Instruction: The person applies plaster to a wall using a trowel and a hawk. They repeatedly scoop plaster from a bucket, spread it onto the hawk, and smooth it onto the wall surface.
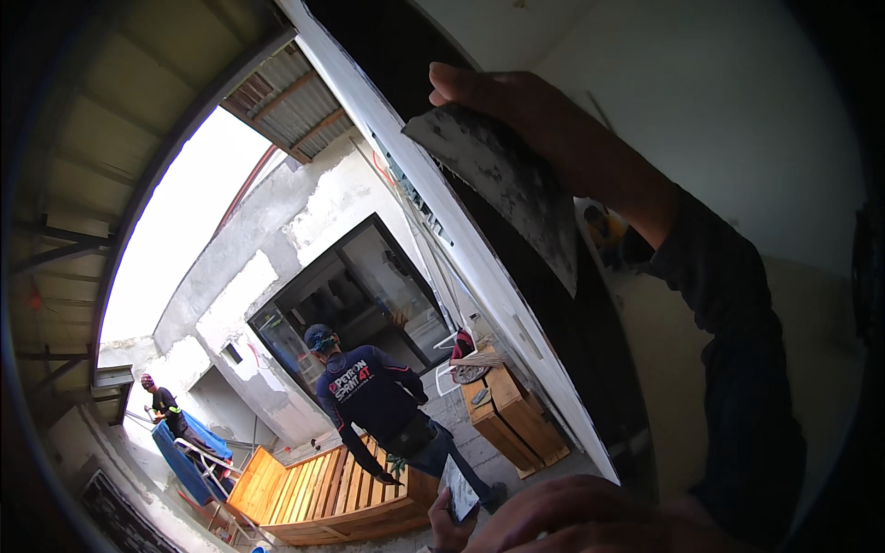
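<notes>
My right hand (502, 100) is raised at the upper right, its fingers closed over the back edge of a broad, flat plastering trowel (502, 175). Grey filler smears the trowel's plate. It lies over a dark strip beside a long white wall edge (479, 244), and shadow hides whether it touches. Low in the picture, my left hand (562, 516) is closed on a small putty knife (458, 488). That blade points upward and carries whitish-grey smears; its handle is hidden in the hand.
A person in a dark blue shirt (369, 387) stands beside a slatted wooden bed frame (341, 484). Another person (166, 405) works by a ladder at the far left. A wooden box (516, 419) stands near the wall. Someone in yellow (604, 230) is in the dim room.
</notes>
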`<state>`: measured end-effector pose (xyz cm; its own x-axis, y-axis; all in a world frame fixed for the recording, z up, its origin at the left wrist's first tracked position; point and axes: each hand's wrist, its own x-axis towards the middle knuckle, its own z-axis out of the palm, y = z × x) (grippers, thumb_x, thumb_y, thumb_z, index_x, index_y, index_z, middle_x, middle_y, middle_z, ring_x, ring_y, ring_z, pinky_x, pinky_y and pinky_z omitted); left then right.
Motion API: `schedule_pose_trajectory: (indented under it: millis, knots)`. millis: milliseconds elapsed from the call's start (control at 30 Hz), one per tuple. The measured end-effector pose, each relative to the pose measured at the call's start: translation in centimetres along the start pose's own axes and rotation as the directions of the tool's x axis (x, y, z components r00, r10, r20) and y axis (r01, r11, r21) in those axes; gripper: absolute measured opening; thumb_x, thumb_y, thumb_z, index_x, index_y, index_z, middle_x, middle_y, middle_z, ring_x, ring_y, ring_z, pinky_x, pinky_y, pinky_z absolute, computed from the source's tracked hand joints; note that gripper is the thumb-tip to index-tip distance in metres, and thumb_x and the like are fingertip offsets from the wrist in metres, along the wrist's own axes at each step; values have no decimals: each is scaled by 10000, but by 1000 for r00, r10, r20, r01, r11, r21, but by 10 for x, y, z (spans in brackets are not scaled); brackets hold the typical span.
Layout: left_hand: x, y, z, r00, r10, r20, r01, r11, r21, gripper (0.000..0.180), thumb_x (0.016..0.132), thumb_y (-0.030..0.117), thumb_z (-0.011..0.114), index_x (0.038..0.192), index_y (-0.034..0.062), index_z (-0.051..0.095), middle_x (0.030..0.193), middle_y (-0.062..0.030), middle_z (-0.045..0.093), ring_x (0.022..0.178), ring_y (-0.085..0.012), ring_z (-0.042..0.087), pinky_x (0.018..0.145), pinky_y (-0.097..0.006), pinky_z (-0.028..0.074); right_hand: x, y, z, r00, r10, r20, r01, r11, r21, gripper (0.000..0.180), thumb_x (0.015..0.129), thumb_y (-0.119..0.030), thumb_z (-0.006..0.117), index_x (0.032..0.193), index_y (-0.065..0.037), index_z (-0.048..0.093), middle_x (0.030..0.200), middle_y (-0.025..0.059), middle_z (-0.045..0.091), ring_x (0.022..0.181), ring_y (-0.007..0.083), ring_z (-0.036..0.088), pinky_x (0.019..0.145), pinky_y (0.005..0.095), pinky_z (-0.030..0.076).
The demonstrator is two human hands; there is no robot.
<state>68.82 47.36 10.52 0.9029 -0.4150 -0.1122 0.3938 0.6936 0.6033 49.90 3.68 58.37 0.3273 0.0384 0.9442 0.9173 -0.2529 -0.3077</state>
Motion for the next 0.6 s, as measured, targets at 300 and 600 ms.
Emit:
schedule_pose_trajectory:
  millis: [300, 600]
  knots:
    - [-65, -31, -6, 991, 67, -114, -59, 995, 75, 381, 1032, 256, 527, 1350, 46, 544, 1161, -153, 715, 980, -339, 717, 895, -494, 583, -96, 55, 19, 949, 272, 162, -314, 745, 588, 723, 931, -723, 589, 987, -9, 694, 825, 78, 659, 706, 109, 653, 679, 277, 518]
    - [-156, -45, -3, 984, 3, -176, 11, 997, 80, 349, 1045, 266, 511, 1305, 37, 549, 1076, -157, 718, 905, -330, 721, 851, -478, 594, -95, 10, 43, 938, 333, 94, -316, 713, 625, 659, 975, -661, 581, 881, -22, 706, 696, 69, 629, 608, 127, 628, 668, 272, 518]
